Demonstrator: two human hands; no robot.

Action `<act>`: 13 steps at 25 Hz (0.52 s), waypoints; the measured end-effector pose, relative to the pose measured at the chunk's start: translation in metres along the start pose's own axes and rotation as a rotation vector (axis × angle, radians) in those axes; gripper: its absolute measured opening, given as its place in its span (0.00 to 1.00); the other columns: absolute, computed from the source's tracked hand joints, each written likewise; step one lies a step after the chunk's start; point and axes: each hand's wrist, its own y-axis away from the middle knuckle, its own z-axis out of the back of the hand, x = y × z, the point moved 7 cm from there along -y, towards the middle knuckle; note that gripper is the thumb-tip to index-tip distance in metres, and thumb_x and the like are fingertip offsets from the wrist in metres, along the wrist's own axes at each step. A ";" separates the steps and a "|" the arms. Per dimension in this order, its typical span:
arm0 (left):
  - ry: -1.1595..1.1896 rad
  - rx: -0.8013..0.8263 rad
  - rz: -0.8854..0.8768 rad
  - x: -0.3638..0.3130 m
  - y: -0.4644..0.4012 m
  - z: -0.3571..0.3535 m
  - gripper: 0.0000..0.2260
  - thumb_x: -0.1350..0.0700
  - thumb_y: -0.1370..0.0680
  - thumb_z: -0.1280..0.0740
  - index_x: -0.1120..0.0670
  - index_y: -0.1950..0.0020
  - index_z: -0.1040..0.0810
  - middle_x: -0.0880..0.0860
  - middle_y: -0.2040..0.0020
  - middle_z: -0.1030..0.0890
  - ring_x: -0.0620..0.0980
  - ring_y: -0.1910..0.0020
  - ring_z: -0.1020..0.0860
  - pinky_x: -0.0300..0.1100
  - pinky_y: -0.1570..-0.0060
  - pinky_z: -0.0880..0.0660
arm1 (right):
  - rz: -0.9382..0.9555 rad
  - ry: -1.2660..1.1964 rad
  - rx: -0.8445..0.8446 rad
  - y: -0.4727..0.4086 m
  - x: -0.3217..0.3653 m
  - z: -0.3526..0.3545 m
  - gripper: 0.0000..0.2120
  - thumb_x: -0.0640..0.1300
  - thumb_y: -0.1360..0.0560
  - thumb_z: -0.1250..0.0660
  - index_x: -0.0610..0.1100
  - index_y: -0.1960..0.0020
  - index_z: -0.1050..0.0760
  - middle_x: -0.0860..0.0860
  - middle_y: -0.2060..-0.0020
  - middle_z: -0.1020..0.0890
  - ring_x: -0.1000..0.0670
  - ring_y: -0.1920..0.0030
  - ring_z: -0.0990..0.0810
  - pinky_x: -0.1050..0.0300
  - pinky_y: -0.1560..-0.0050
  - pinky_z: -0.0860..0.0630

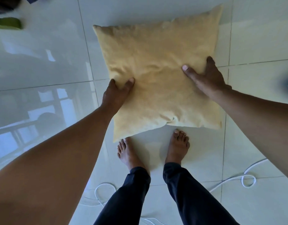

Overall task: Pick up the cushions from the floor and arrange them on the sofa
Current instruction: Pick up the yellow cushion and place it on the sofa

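Note:
A square pale-yellow cushion (pixel 159 62) fills the middle of the view above the glossy white tiled floor, its near edge over my bare toes. My left hand (pixel 115 93) grips its left edge, thumb on top and fingers hidden underneath. My right hand (pixel 206 77) holds the right edge the same way, thumb pressed into the fabric. No sofa is in sight.
My two bare feet (pixel 177 146) stand on the tiles just below the cushion. A white cord (pixel 248 180) loops across the floor at lower right and behind my legs. A green item (pixel 8 23) lies at the far left, with something dark above it.

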 end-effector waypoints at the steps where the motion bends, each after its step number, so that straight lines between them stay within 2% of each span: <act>1: 0.078 -0.005 0.041 0.004 -0.005 0.001 0.47 0.22 0.34 0.33 0.50 0.23 0.28 0.51 0.27 0.21 0.56 0.29 0.23 0.53 0.29 0.27 | -0.064 -0.115 -0.013 -0.004 -0.007 -0.001 0.60 0.83 0.39 0.33 0.51 0.17 0.42 0.49 0.21 0.30 0.43 0.23 0.31 0.45 0.23 0.34; 3: 0.294 0.045 0.159 0.014 -0.009 -0.004 0.49 0.24 0.38 0.26 0.52 0.26 0.25 0.49 0.33 0.19 0.53 0.35 0.20 0.51 0.32 0.25 | -0.157 -0.340 -0.023 -0.010 -0.021 -0.003 0.63 0.83 0.50 0.28 0.50 0.24 0.31 0.51 0.31 0.21 0.45 0.32 0.21 0.45 0.30 0.25; 5: 0.467 0.150 0.233 0.013 -0.004 -0.010 0.38 0.32 0.35 0.21 0.52 0.32 0.21 0.48 0.41 0.15 0.50 0.42 0.17 0.48 0.39 0.23 | -0.237 -0.552 0.056 -0.009 -0.023 -0.006 0.60 0.79 0.55 0.22 0.48 0.30 0.24 0.50 0.38 0.15 0.47 0.40 0.16 0.46 0.34 0.21; 8: 0.551 0.197 0.204 -0.007 0.016 0.003 0.31 0.38 0.32 0.19 0.51 0.34 0.18 0.49 0.42 0.13 0.52 0.42 0.16 0.50 0.38 0.21 | -0.253 -0.713 0.155 0.013 -0.006 0.008 0.52 0.73 0.53 0.18 0.46 0.36 0.19 0.50 0.45 0.11 0.48 0.44 0.13 0.46 0.33 0.21; 11: 0.555 0.162 0.177 -0.021 0.051 0.036 0.36 0.37 0.36 0.18 0.50 0.32 0.18 0.50 0.42 0.12 0.53 0.42 0.15 0.54 0.34 0.21 | -0.189 -0.712 0.122 0.051 0.012 0.036 0.50 0.72 0.50 0.17 0.45 0.35 0.19 0.50 0.45 0.11 0.47 0.44 0.13 0.48 0.33 0.21; 13: 0.538 0.157 0.150 -0.031 0.086 0.062 0.36 0.36 0.37 0.18 0.49 0.32 0.18 0.49 0.42 0.12 0.53 0.42 0.15 0.56 0.34 0.22 | -0.155 -0.727 0.113 0.088 0.027 0.060 0.43 0.70 0.46 0.18 0.46 0.39 0.18 0.50 0.47 0.11 0.48 0.45 0.13 0.49 0.36 0.20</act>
